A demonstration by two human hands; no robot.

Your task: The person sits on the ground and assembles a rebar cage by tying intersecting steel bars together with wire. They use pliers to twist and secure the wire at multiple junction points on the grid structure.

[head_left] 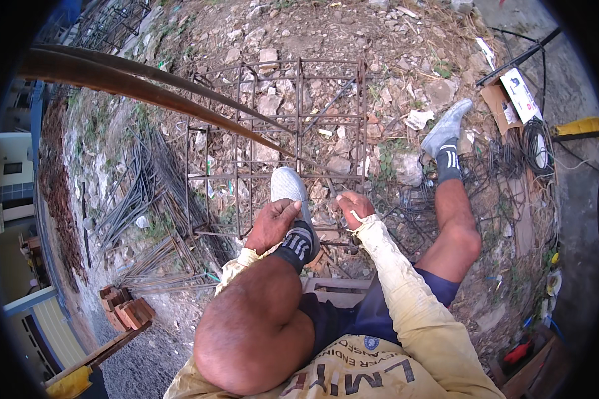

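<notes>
A rusty steel rebar cage (299, 120), a grid of tied bars, lies on the rubble in front of me. My left hand (273, 225) is closed in a pinch beside my grey shoe (287, 186), at the cage's near edge; whatever it pinches is too small to name. To its right my right hand (354, 209) is curled shut, the fingers around something mostly hidden. A thin dark end shows near its fingertips, and a dark bit shows below the wrist. I cannot tell if either hand touches the bars.
Two long brown bars (160, 90) slant in from the upper left to the cage. Loose rods (146, 186) and stacked bricks (125, 310) lie left. Wire (496, 159), a black cable coil (538, 147) and an open carton (500, 106) lie right. Broken stones cover the ground.
</notes>
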